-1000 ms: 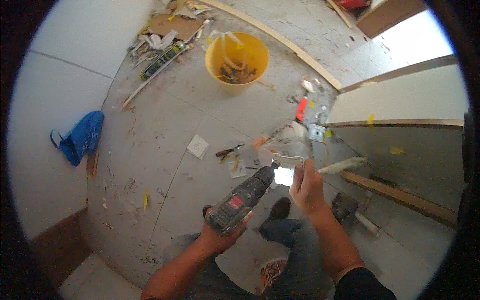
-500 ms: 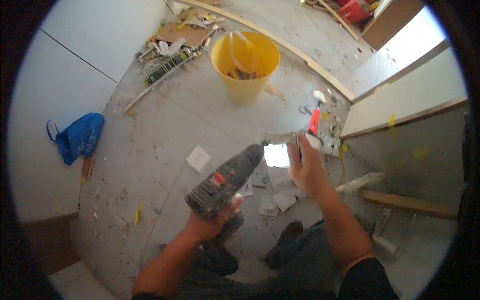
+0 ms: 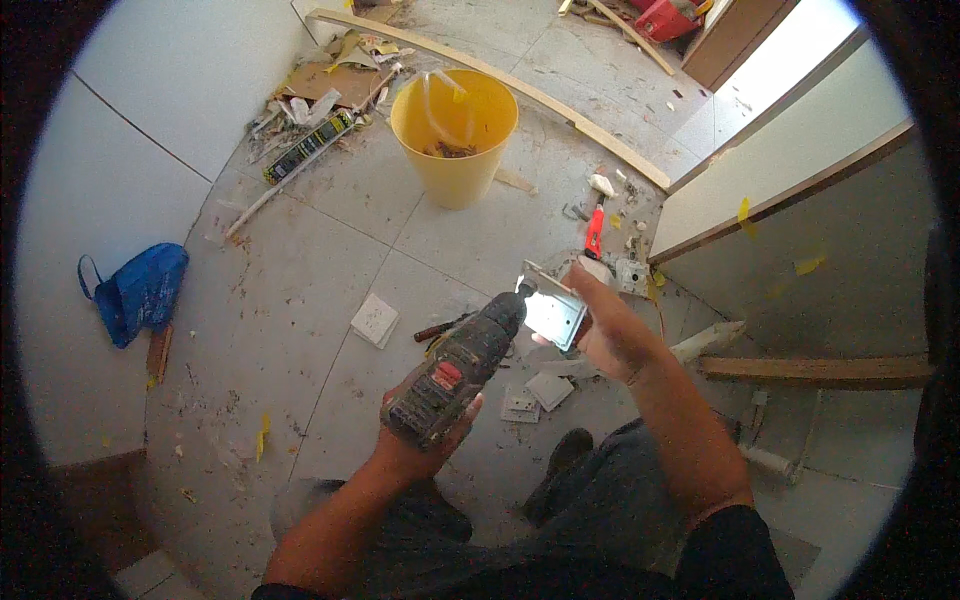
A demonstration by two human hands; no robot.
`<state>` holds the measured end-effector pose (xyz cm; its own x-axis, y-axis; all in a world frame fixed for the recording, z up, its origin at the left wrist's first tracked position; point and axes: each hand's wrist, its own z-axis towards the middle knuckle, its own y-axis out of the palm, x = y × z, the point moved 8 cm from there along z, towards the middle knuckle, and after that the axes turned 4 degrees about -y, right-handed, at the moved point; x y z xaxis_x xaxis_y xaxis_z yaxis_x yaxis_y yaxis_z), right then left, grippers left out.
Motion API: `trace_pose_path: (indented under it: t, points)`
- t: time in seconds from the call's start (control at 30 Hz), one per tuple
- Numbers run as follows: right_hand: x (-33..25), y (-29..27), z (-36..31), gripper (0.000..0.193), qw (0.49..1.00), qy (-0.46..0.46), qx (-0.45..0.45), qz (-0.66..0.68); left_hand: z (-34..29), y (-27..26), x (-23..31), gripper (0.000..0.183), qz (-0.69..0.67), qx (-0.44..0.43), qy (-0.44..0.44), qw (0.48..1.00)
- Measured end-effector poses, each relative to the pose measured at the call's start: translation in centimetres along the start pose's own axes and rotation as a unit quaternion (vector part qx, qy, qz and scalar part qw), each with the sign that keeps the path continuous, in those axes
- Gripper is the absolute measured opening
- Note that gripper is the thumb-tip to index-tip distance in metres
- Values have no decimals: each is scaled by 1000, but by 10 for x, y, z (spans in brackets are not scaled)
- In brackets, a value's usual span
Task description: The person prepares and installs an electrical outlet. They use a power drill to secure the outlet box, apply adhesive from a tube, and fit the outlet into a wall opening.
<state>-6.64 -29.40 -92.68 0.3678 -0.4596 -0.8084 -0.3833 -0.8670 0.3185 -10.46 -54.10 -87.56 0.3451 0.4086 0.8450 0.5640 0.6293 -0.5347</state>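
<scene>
A dark power drill [image 3: 455, 375] with a red patch is gripped by my left hand [image 3: 412, 452], its chuck pointing forward and to the right. The shiny, shallow rectangular metal box [image 3: 553, 314] is held along its right side by my right hand [image 3: 612, 328]. At the box's far left corner, the drill's tip meets the wall or lies right beside it; which one I cannot tell. Below them on the floor lie white square plates [image 3: 549, 390]. A dark-handled tool [image 3: 438, 329] is partly hidden behind the drill.
A yellow bucket [image 3: 450, 185] with debris inside stands ahead. A red-handled tool [image 3: 595, 232] lies right of it, near a white socket piece [image 3: 631, 277]. Leftward are a sealant cartridge [image 3: 310, 145], rubbish and a blue bag [image 3: 148, 290]. A wooden batten [image 3: 815, 372] lies at right.
The metal box has turned so its broad inside face shows. My view has shifted slightly, and both hands keep their holds on the drill and the box.
</scene>
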Motion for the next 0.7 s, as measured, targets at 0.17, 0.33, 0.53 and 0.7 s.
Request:
trace_pose_path:
  t: [0.17,0.33,0.53,0.7]
  points:
    - [0,7,-1,43,996,-6,-22,88,-7,-5,15,29,54,31,80,995]
    - [1,23,-21,44,981,75,-84,157,-12,-6,19,27,113,25,104,988]
    - [25,13,-18,60,984,40,-174,-18,-19,2,-18,31,35,-74,-50,995]
    - [-31,58,-47,72,979,-49,-116,-162,-41,-19,-41,33,-213,-103,-153,959]
